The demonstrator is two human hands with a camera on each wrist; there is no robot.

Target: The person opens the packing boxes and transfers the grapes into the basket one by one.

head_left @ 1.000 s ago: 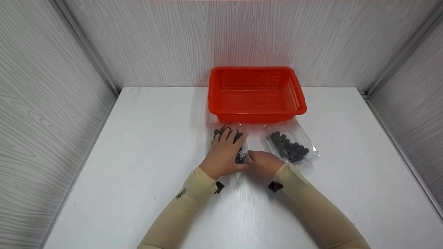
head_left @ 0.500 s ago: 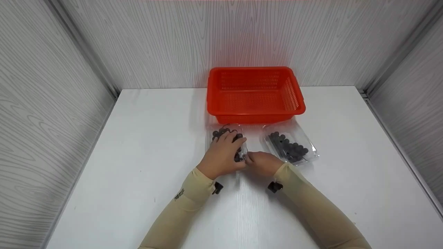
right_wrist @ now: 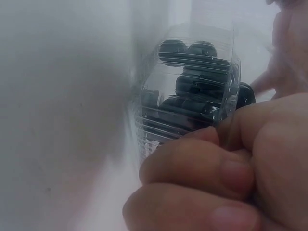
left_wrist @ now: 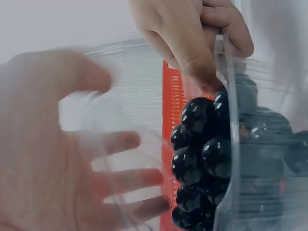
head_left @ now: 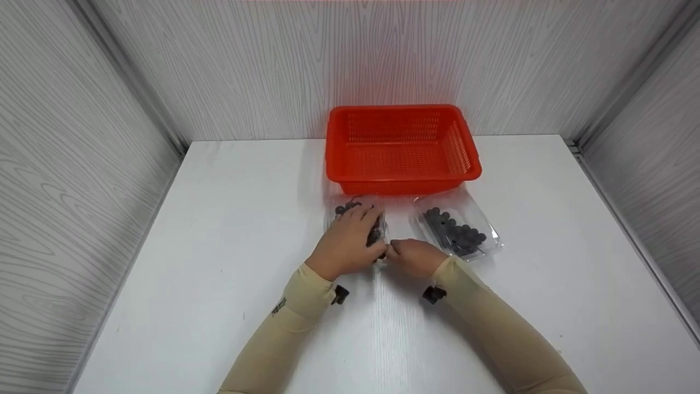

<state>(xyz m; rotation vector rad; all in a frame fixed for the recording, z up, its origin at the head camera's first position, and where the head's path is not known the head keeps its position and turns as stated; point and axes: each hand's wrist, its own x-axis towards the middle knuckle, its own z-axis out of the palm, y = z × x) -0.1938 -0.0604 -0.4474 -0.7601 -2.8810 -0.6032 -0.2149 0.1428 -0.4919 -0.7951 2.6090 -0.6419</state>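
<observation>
A clear plastic box [right_wrist: 163, 106] of dark grapes [left_wrist: 216, 154] lies on the table just in front of the red basket. In the left wrist view its see-through lid [left_wrist: 108, 115] is raised from the grapes. My left hand [head_left: 344, 246] lies over this box, with straight, spread fingers against the lid; the thumb is blurred. My right hand [head_left: 415, 258] pinches the near right rim of the box between thumb and curled fingers. A second clear box [head_left: 456, 224] with dark grapes rests to the right, apart from both hands.
The red plastic basket [head_left: 404, 179] stands behind the two boxes, against the back wall [head_left: 246, 71]. White table surface [head_left: 219, 230] stretches to the left, right and front. Grey side walls [head_left: 71, 180] border the table.
My left hand has shifted slightly left and towards me, and its thumb has drawn nearer the fingers of the right hand. The right hand stays on the rim.
</observation>
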